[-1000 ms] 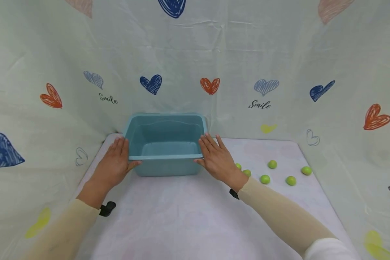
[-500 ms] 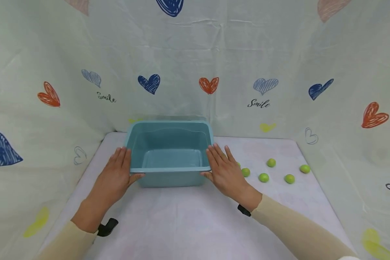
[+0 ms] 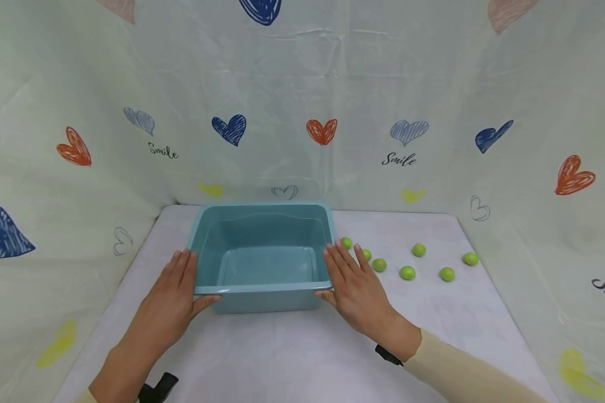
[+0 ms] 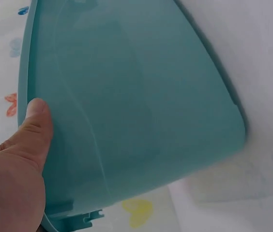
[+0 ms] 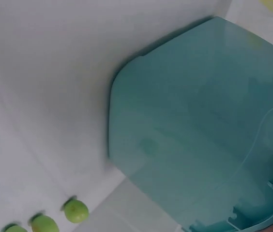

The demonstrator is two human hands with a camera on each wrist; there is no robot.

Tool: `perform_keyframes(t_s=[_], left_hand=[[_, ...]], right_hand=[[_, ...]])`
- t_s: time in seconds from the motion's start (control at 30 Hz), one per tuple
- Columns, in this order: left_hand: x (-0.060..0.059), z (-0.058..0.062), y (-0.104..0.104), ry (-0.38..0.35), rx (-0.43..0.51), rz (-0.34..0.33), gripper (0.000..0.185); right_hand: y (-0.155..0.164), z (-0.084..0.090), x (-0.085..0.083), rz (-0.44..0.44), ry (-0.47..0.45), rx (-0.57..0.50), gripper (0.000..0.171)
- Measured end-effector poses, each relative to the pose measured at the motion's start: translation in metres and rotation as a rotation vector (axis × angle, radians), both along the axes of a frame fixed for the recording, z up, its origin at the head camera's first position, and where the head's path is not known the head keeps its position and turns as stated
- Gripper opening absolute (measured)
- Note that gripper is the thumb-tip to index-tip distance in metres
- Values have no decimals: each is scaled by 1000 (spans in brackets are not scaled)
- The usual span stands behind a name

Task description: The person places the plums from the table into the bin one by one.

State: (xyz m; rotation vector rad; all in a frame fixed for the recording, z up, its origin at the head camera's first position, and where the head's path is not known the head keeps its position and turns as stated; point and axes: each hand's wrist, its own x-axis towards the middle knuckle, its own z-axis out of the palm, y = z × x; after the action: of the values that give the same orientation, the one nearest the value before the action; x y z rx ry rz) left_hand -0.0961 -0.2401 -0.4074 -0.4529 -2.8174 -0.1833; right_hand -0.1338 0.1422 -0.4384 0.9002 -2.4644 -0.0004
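- Basin (image 3: pixel 267 303): blue-green, approx. rectangular, hollow side up, upright on the white tabletop (image 3: pixel 282 358), L of centre, near the back edge; long front wall faces the person.
- L hand (image 3: pixel 163 313): at basin's near L corner; fingers straight & pressed together along the L side, thumb set apart, lying over the front wall just under the rim. L wrist view: thumb flat against the wall; other fingers hidden.
- R hand (image 3: pixel 357 294): mirror position, near R corner; fingers straight, little finger slightly spread from the rest, thumb inward across the front at rim level. R wrist view: only a bit of hand at the frame edge, so finger posture can't be told there.
- Green fruits (image 3: pixel 407 272): 7, small, round, loosely scattered R of basin, apart from it; 2 lie close to the R hand's fingers, contact can't be told. R wrist view: 3 in a row, lower L.
- Black wrist device (image 3: pixel 158 388): under L wrist; a similar one shows partly under R wrist.
- Sleeve (image 3: pixel 464 366): beige, on R forearm.
- Backdrop (image 3: pixel 358 67): whitish sheet behind & at both sides of tabletop, w/ red, blue & yellow hearts, plus "Smile" lettering.
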Motion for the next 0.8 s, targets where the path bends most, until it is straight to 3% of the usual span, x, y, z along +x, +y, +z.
perform_keyframes(t_s=[0.2, 0.4, 0.67, 0.8], left_hand=[[13, 1, 2, -46, 15, 9, 105], [18, 4, 4, -123, 48, 8, 103], [12, 9, -1, -314, 178, -13, 97], [1, 8, -5, -336, 212, -18, 85]], right_hand=[[4, -2, 15, 5, 22, -26, 86], [8, -6, 23, 7, 52, -47, 85], [16, -11, 24, 17, 83, -88, 82], [18, -12, 23, 29, 100, -94, 80]])
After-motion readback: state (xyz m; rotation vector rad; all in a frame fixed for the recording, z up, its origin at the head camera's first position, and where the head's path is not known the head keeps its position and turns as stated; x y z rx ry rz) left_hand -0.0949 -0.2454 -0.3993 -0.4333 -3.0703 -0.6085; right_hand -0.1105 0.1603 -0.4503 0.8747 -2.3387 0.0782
